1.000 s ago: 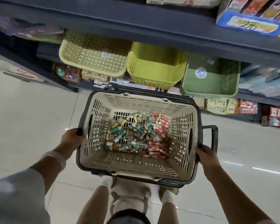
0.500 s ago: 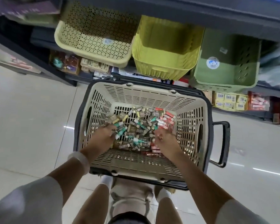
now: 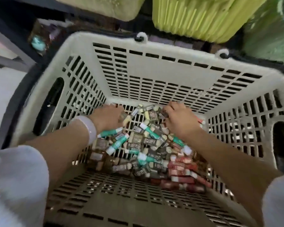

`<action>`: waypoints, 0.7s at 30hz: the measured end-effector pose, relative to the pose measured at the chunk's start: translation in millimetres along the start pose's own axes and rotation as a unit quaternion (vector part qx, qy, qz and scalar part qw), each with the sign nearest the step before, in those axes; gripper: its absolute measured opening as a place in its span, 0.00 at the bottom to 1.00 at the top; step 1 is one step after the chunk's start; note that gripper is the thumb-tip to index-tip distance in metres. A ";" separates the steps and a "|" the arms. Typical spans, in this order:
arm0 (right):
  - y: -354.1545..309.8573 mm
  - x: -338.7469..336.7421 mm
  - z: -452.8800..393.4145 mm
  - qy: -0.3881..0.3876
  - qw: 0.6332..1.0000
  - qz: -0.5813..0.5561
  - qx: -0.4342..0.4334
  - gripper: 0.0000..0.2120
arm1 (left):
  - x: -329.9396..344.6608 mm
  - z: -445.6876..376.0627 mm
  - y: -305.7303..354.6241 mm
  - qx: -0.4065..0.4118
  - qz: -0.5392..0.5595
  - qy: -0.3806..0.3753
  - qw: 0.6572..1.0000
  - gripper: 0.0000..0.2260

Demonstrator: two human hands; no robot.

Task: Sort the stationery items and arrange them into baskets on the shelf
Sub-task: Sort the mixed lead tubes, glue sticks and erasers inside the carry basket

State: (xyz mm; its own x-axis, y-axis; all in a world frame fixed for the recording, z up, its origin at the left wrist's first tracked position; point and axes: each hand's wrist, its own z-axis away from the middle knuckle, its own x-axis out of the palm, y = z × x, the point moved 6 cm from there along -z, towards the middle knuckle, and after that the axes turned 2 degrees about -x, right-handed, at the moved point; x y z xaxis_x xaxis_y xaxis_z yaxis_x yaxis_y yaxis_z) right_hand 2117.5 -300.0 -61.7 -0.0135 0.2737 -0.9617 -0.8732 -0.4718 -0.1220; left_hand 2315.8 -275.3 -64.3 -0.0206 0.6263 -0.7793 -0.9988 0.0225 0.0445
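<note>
Both hands have gone deeper into the beige basket since 0.5 s ago & now sit at the far edge of the pile, w/ the view pushed in much closer. Left hand lies knuckles-up on the far-left part of the heap, fingers curled down into the items; can't tell whether it actually grips one. Right hand is likewise palm-down on the far-right part, fingertips bent into the pile near the back wall; grip unclear, frame is blurred. A pale bangle rings the left wrist, and white sleeves cover both upper arms. Between & below the hands, the stationery items lie jumbled on the slotted basket floor: teal-and-white sticks toward the left-middle, dark brown labelled packs in the centre, red packs bunched at the near right. Past the basket's far rim, on the shelf, stand a pale yellow basket, a bright yellow-green basket & a green basket, side by side.
</note>
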 end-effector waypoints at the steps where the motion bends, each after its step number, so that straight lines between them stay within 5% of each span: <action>1: 1.7 5.4 -1.2 -0.012 1.000 0.028 -0.008 0.20 | 4.8 -2.6 0.8 -0.010 -0.021 -0.014 1.000 0.12; 8: -30.6 3.9 1.7 -0.071 0.996 0.036 -0.035 0.15 | -5.0 10.4 19.5 0.054 -0.123 0.033 0.990 0.19; 14: -49.4 -16.4 46.8 -0.213 0.972 0.015 -0.099 0.11 | -21.8 63.9 33.7 0.110 -0.169 -0.063 0.977 0.14; 18: -57.6 -21.8 83.2 -0.293 0.951 -0.025 -0.091 0.10 | -16.8 96.2 40.2 0.122 -0.095 -0.089 0.984 0.12; 21: -57.0 -24.4 103.9 -0.321 0.943 -0.047 -0.077 0.14 | -4.0 111.8 44.6 0.105 -0.085 -0.147 0.980 0.22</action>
State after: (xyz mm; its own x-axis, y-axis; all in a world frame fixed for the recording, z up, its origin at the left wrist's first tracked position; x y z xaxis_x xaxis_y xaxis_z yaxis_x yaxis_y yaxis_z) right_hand 2117.0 -192.7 -5.8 -0.2750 0.7483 -0.6037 -0.8047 -0.5228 -0.2814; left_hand 2276.4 -189.7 10.7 0.1894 0.7963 -0.5745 -0.9548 0.2859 0.0816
